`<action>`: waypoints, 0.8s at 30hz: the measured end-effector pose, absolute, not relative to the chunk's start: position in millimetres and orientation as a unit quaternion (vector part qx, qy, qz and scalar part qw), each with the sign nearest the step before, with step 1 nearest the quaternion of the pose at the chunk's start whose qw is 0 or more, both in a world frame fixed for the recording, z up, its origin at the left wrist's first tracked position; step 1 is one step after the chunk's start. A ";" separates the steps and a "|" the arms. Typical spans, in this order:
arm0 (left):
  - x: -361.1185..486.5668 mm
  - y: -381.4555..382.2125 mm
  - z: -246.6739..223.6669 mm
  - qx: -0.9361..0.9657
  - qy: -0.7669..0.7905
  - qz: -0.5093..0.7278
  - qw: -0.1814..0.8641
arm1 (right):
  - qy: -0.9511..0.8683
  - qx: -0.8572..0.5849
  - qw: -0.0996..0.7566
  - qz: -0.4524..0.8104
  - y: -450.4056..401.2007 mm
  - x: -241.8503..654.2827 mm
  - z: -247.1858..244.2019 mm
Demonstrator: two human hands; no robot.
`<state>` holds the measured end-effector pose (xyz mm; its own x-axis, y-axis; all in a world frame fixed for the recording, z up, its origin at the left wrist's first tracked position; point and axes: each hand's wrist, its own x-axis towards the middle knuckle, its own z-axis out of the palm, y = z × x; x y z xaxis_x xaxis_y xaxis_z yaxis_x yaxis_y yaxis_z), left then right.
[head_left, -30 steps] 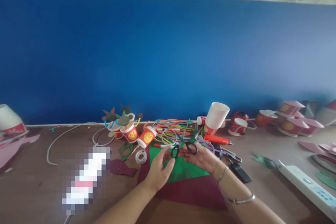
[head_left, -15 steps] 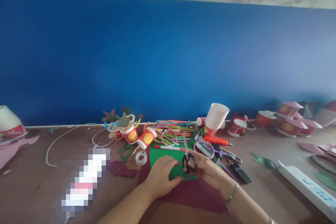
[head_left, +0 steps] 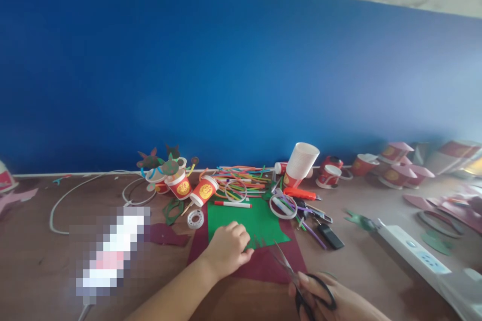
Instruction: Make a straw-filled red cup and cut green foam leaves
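My left hand (head_left: 229,251) rests with curled fingers on the left part of a green sheet (head_left: 244,220), whose lower edge is jagged; what lies under the fingers is hidden. Beneath the green sheet is a dark maroon sheet (head_left: 271,265). At the lower right, my right hand (head_left: 327,298) holds black-handled scissors (head_left: 289,268), their blades spread and pointing up and left over the maroon sheet. A red-capped white marker (head_left: 233,204) lies across the top of the green sheet.
Colored sticks (head_left: 244,180) lie behind the sheets. Red paper cups (head_left: 178,185) and a tape roll (head_left: 195,218) are left; stacked cups (head_left: 301,160), an orange cutter (head_left: 301,193) and a black key fob (head_left: 330,235) are right. A power strip (head_left: 414,251) sits far right.
My right hand has moved down and right, and the scissors have turned from upright with closed blades to spread blades pointing up-left. More of the green sheet shows. The view has shifted right.
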<state>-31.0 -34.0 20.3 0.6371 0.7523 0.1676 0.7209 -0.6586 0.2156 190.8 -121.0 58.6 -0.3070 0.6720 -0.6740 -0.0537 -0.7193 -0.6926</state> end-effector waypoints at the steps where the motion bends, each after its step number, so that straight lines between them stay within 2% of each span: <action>1: -31.0 -34.4 21.2 0.902 0.409 0.123 0.065 | -0.283 -0.548 0.231 0.752 -121.3 189.0 58.7; 10: -33.1 -33.2 13.6 0.893 0.409 0.169 0.076 | -0.374 -0.544 0.273 0.700 -109.1 178.7 24.7; 24: -28.1 -32.9 12.7 0.894 0.406 0.182 0.048 | -0.371 -0.554 0.301 0.682 -88.8 159.6 19.3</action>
<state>-28.1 -32.9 12.7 0.6043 0.7434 0.2867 0.7086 -0.6660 0.2332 159.6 -88.8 19.3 -0.2047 0.8218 -0.5318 -0.0004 -0.5434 -0.8395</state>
